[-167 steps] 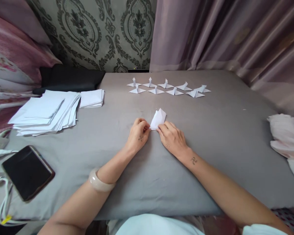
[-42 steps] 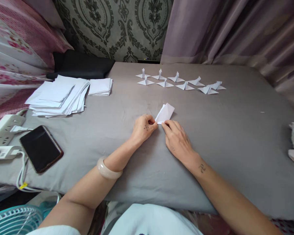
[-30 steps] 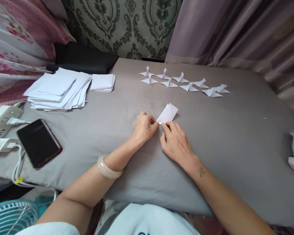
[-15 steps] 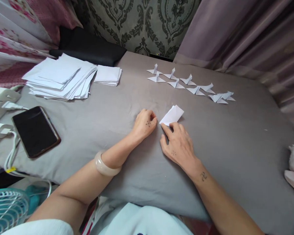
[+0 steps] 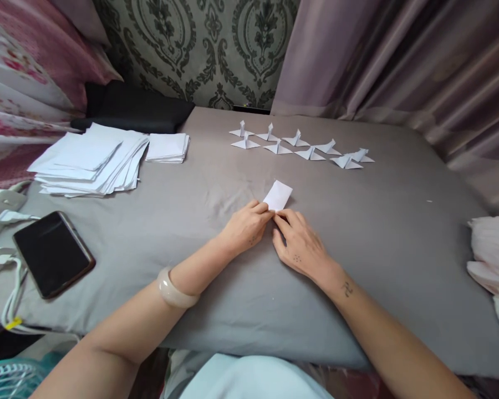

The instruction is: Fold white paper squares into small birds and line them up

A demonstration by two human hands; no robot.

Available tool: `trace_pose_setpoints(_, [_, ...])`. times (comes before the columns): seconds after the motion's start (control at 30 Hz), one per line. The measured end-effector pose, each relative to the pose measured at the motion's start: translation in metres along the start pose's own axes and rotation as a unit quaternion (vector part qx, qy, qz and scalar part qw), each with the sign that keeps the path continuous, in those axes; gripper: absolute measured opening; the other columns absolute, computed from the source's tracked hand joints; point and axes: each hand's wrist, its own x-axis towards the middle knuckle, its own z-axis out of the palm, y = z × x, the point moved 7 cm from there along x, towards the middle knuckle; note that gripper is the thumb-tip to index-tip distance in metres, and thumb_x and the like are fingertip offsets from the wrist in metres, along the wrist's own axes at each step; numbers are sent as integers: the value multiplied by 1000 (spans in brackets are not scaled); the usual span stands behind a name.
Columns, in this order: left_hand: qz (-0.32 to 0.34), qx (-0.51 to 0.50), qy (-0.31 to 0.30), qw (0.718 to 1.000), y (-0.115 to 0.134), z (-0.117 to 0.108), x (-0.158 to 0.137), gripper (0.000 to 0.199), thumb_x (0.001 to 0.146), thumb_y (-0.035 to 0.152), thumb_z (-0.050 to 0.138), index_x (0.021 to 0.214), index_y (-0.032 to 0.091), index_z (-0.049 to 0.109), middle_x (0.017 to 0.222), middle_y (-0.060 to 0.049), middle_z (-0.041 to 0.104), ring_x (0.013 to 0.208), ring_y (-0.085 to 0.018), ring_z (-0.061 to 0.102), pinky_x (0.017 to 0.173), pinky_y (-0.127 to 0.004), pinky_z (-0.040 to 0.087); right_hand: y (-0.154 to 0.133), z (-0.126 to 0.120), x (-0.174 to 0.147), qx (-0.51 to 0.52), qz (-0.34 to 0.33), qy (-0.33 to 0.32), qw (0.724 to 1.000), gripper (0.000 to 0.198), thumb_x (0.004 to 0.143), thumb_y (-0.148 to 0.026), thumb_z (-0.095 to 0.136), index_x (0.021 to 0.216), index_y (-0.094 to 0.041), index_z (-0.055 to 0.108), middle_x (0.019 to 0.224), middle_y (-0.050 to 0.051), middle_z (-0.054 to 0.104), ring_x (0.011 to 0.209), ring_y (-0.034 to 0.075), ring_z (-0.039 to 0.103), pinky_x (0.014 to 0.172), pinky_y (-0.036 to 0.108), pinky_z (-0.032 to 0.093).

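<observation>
A small folded sheet of white paper [image 5: 278, 195] lies on the grey cloth, slanting up to the right. My left hand [image 5: 249, 224] is closed at its lower left corner, with the fingertips pinching the edge. From the right, my right hand [image 5: 299, 241] reaches the same lower end. Its index fingertip presses there beside the left fingers, and the thumb is bent below. The fingertips of both hands nearly meet and hide the paper's near corner. A pale bangle [image 5: 175, 289] circles my left forearm.
Several folded paper birds [image 5: 276, 147] stand in two rows at the back. A large paper stack [image 5: 87, 160] and a smaller stack [image 5: 167, 148] lie at the back left. A phone [image 5: 53, 254] and a power strip [image 5: 2, 213] are at the left, with crumpled cloth [image 5: 493, 255] at the right edge.
My left hand has moved right onto the paper's lower corner. The paper has turned slightly more upright, while my right hand keeps its place at the near end. The view has shifted.
</observation>
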Motion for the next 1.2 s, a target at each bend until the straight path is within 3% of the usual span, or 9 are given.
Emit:
trace_pose_setpoints(0.13, [14, 58, -13, 998, 7, 0, -1, 34, 98, 22, 35, 111, 10, 65, 88, -10, 59, 81, -21, 51, 77, -35, 50, 12, -3, -5, -6, 10, 20, 1000, 38, 90, -19, 44, 126, -15, 56, 115, 11, 60, 100, 24, 54, 82, 37, 48])
trace_pose_setpoints(0.33, [41, 60, -24, 997, 7, 3, -1, 41, 100, 30, 34, 125, 12, 60, 93, -11, 56, 81, -20, 48, 81, -35, 49, 27, -11, 0, 36, 4, 20, 999, 35, 89, -13, 42, 116, -19, 64, 106, 8, 64, 96, 21, 56, 79, 34, 48])
trace_pose_setpoints(0.6, [-2, 69, -74, 995, 11, 5, 1, 54, 97, 51, 33, 136, 18, 53, 99, -12, 53, 85, -22, 47, 86, -40, 45, 61, -8, 21, 200, 85, 15, 976, 27, 84, -16, 47, 88, -24, 73, 98, 1, 70, 81, 14, 63, 74, 29, 46])
trace_pose_setpoints(0.83, [-22, 103, -52, 993, 22, 7, -7, 50, 101, 41, 29, 126, 5, 53, 100, -14, 61, 93, -24, 54, 84, -37, 49, 82, 4, 24, 292, 146, 40, 944, 23, 80, -21, 50, 80, -24, 73, 94, 2, 73, 79, 15, 65, 76, 30, 48])
trace_pose_setpoints(0.93, [-15, 82, -13, 996, 21, 0, -10, 40, 102, 35, 30, 108, 10, 61, 101, -11, 63, 94, -22, 57, 83, -35, 50, 95, 4, 19, 332, 210, 110, 913, 21, 77, -23, 52, 88, -20, 70, 89, 5, 72, 74, 16, 65, 71, 31, 51])
trace_pose_setpoints(1.0, [-11, 65, 14, 998, 18, -5, -11, 37, 101, 32, 31, 98, 13, 63, 100, -10, 65, 93, -21, 59, 82, -34, 51, 100, 2, 19, 353, 233, 156, 893, 31, 75, -24, 56, 103, -18, 65, 102, 9, 71, 70, 15, 65, 65, 29, 51])
trace_pose_setpoints(1.1, [-2, 44, 40, 998, 14, -9, -12, 34, 101, 30, 35, 94, 15, 64, 98, -9, 66, 92, -20, 61, 81, -33, 52, 92, 0, 29, 394, 167, 169, 888, 57, 72, -22, 60, 129, -21, 51, 132, 13, 57, 69, 10, 64, 64, 26, 51])
trace_pose_setpoints(1.2, [4, 33, 49, 998, 10, -9, -13, 30, 100, 27, 38, 95, 15, 65, 101, -10, 67, 95, -20, 62, 83, -34, 53, 83, 3, 37, 424, 118, 147, 886, 68, 73, -22, 61, 138, -22, 41, 129, 12, 57, 63, 7, 60, 64, 26, 51])
